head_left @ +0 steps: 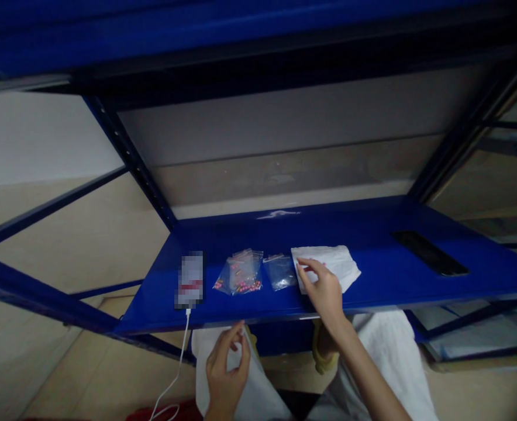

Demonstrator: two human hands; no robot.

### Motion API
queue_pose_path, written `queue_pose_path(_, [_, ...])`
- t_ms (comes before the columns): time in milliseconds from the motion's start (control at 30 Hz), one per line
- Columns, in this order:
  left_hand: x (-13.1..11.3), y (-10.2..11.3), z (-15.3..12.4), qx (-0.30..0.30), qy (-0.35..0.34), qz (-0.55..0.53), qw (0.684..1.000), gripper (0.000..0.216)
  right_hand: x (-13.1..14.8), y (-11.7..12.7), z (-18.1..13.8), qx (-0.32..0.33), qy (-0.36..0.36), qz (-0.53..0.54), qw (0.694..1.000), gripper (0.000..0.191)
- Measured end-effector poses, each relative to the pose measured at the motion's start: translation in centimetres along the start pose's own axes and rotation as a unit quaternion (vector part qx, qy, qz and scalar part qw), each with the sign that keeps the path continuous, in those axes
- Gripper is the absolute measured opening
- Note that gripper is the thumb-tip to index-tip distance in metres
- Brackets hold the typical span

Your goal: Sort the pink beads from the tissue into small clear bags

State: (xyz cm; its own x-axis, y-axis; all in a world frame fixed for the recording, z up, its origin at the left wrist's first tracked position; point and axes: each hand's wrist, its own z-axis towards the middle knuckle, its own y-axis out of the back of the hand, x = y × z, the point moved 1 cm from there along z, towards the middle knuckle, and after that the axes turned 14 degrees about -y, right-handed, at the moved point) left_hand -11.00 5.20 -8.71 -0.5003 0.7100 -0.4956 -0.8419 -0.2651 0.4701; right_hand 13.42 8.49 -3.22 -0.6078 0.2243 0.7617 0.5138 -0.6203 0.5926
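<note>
My right hand reaches onto the blue metal shelf, its fingertips resting on a white tissue; the fingers are bent and partly spread. Left of the tissue lies an empty clear zip bag. Beside that sits a small pile of clear zip bags with pink beads. My left hand is below the shelf edge, over my lap, with thumb and fingers pinched together on something too small to make out.
A phone with a white cable lies at the shelf's left end. A dark flat object lies on the right of the shelf. Blue uprights and beams frame the rack; a higher shelf hangs overhead.
</note>
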Motion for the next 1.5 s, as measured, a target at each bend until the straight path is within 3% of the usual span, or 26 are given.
queue_pose_path(167, [3.4,-2.5,5.4,0.002,0.048,0.089,0.995,0.033,-1.6,1.1,-6.1,0.11,-0.009,0.091,0.99,0.024])
queue_pose_path(267, [6.2,-3.6,6.6,0.042,0.105,0.134,0.985,0.033,-3.5,1.1,-9.4,0.181,-0.046,0.129,0.974,0.023])
queue_pose_path(367, [7.4,-3.5,6.8,0.085,0.112,0.17,0.975,0.026,-5.4,1.4,-11.2,0.204,-0.093,0.144,0.964,0.028])
queue_pose_path(500, [6.5,-2.2,7.5,0.055,0.109,0.182,0.976,0.021,-6.8,2.6,-11.6,0.205,-0.135,0.155,0.957,0.033])
queue_pose_path(667, [2.7,-0.2,8.5,-0.086,0.129,0.074,0.985,0.022,-5.9,4.1,-10.5,0.19,-0.171,0.187,0.949,0.036])
queue_pose_path(767, [-0.6,0.3,7.7,-0.053,0.231,-0.133,0.962,0.026,-4.3,4.3,-10.3,0.208,-0.191,0.222,0.933,0.039])
queue_pose_path(867, [-4.0,0.1,5.6,0.061,0.313,-0.334,0.887,0.033,-3.0,3.9,-10.7,0.255,-0.216,0.251,0.908,0.049])
queue_pose_path(967, [-6.3,-0.4,2.8,0.153,0.342,-0.412,0.83,0.037,-2.2,3.4,-11.4,0.306,-0.24,0.29,0.874,0.051])
queue_pose_path(1067, [-7.4,-0.6,0.5,0.183,0.347,-0.447,0.804,0.04,-1.9,3.5,-11.8,0.355,-0.258,0.337,0.833,0.046])
queue_pose_path(1167, [-7.6,-1.0,-0.8,0.161,0.388,-0.44,0.794,0.042,-1.9,3.9,-11.7,0.371,-0.274,0.352,0.815,0.044])
queue_pose_path(1333, [-6.2,-2.3,-1.7,0.077,0.474,-0.356,0.802,0.056,-2.8,3.9,-12.2,0.411,-0.253,0.345,0.805,0.04])
queue_pose_path(1500, [-5.3,-3.0,-3.5,0.029,0.465,-0.33,0.821,0.054,-3.7,3.3,-13.9,0.451,-0.251,0.317,0.796,0.043])
